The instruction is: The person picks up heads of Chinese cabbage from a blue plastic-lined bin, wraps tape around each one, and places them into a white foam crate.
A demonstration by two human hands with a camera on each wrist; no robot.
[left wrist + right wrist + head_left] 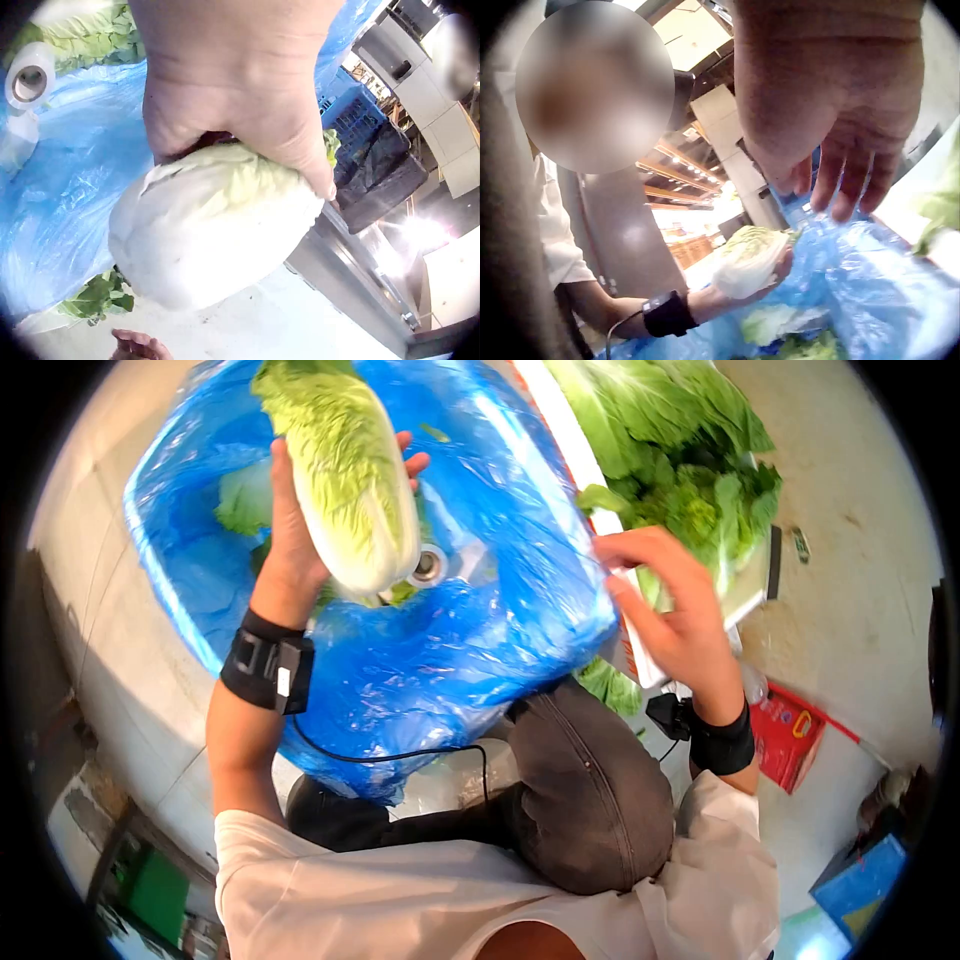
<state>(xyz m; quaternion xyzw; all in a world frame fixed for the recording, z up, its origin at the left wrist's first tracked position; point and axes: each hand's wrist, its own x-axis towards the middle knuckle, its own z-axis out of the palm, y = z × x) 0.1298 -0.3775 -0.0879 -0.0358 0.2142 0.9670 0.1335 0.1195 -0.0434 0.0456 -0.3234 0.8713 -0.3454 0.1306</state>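
Observation:
A napa cabbage (355, 480), pale at its base and yellow-green at the leafy end, lies in my left hand (292, 545) above the blue plastic bag (470, 670). Its fingers wrap the sides, and the fingertips show at the far edge. From the left wrist view, the white base of the cabbage (214, 225) faces outward below the palm. My right hand (680, 610) hovers by the bag's right edge with loosely bent fingers and nothing in them. Its fingers (844, 176) hang relaxed over the blue plastic in the right wrist view.
Inside the bag are loose green leaves (245, 500) and a white roll (427, 566). Right of it, a white box (560, 410) holds leafy greens (660, 420). A red dustpan (785, 735) lies on the floor at right. The person's bent knee (600, 790) is close below the bag.

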